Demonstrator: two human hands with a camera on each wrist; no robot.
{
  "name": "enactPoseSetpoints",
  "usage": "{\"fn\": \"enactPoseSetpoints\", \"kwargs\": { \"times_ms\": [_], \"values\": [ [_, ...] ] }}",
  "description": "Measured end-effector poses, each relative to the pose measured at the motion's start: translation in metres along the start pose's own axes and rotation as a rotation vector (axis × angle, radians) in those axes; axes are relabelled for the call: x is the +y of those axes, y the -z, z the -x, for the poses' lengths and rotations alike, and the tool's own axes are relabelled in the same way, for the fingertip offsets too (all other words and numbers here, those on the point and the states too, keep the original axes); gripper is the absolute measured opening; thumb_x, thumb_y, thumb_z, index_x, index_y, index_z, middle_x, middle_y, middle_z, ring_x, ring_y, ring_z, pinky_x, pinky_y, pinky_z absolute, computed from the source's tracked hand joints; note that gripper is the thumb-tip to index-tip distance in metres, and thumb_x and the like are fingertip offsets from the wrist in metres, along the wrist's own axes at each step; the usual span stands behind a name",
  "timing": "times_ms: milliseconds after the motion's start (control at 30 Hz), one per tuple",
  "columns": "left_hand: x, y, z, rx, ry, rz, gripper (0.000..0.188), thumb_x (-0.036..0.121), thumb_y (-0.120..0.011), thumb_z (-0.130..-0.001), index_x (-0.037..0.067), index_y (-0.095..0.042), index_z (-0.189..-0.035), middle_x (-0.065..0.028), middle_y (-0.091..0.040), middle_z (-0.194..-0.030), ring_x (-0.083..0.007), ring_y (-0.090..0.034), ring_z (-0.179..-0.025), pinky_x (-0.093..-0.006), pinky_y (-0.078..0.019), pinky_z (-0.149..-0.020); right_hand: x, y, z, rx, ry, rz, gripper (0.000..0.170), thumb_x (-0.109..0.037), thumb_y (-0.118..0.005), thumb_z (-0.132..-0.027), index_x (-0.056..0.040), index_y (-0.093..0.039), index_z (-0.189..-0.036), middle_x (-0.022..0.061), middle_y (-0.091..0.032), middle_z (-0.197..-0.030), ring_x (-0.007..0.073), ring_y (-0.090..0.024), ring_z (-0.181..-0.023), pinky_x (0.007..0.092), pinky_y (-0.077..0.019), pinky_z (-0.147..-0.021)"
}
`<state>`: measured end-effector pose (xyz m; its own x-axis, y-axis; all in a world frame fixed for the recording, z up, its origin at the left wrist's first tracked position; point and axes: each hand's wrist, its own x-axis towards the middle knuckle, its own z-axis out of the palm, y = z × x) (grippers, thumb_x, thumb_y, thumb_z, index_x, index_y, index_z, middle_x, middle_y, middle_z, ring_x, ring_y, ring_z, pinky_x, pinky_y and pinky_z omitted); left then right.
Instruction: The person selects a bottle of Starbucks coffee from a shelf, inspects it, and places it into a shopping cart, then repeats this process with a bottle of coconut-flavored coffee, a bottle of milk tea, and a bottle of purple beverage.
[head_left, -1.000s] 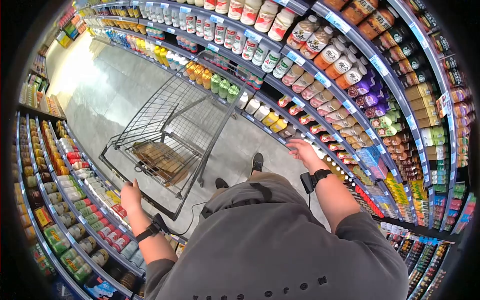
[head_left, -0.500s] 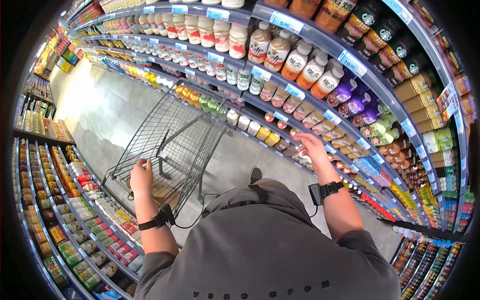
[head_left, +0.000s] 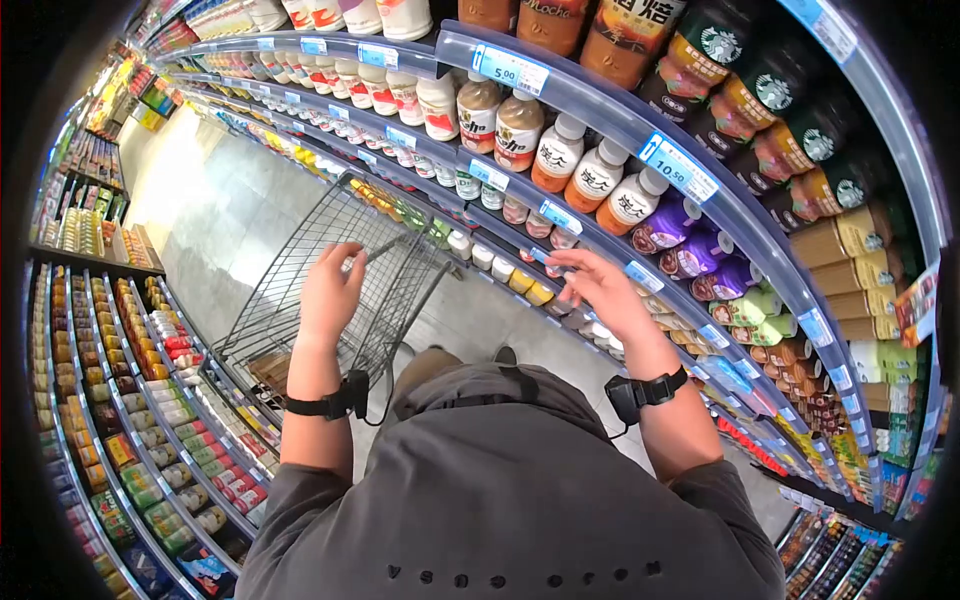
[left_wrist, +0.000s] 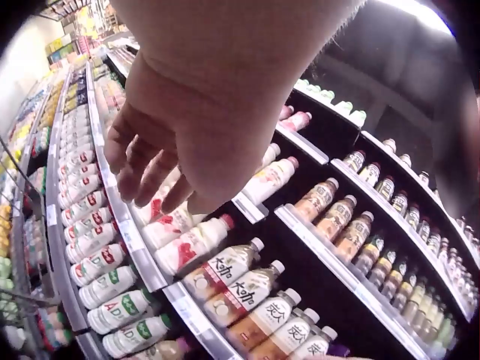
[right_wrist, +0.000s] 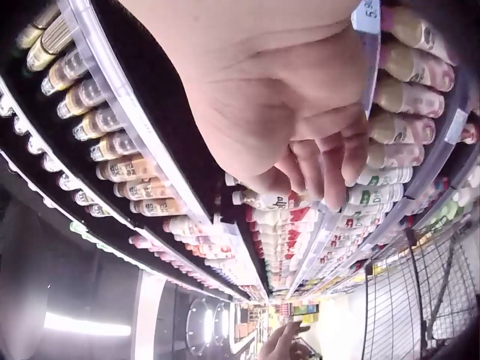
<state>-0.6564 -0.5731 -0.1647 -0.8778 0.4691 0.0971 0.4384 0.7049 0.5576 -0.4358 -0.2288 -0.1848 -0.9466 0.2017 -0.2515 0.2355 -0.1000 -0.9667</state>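
Overhead and ahead of us, the tall shelving (head_left: 595, 103) curves along the aisle, with the wire shopping cart (head_left: 275, 285) standing on the floor beyond our left hand (head_left: 333, 295). That hand is raised with its fingers relaxed and slightly bent, and we see nothing in it; our right hand (head_left: 608, 290) is nearer the shelves, also loosely curved, thumb and fingers moderately spread, holding nothing. We cannot tell whether its fingertips touch the shelf edge. Nearest above it on the shelf, just past the price tags, are the orange-and-white bottles (head_left: 597, 175) in a tight row. As we judge it, reaching well here means coming in level, widening the fingers around one bottle's body rather than its cap, and drawing it straight over the edge so its close neighbours do not tip. Each of these bottles stands upright, its long axis vertical and its printed label facing us; the head view slants them toward the upper right. Smallest of all, their white caps (head_left: 612, 152) point up.
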Motion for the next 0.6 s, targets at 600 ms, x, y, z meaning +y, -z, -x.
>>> {"fn": "enactPoseSetpoints", "kwargs": {
  "times_ms": [600],
  "values": [
    [0.089, -0.062, -0.193, 0.001, -0.536, 0.155, 0.068, 0.014, -0.070, -0.094, 0.001, -0.039, -0.153, -0.0228, -0.059, -0.133, -0.0286, -0.071, -0.077, -0.0385, -0.0570, -0.068, -0.100, -0.048, -0.130, -0.057, 0.095, 0.042, 0.078, -0.004, -0.060, -0.101, -0.0075, -0.017, -0.166, 0.0090, -0.054, -0.140, 0.0145, -0.063, -0.105, 0.0295, -0.0528, -0.090]
  ]
}}
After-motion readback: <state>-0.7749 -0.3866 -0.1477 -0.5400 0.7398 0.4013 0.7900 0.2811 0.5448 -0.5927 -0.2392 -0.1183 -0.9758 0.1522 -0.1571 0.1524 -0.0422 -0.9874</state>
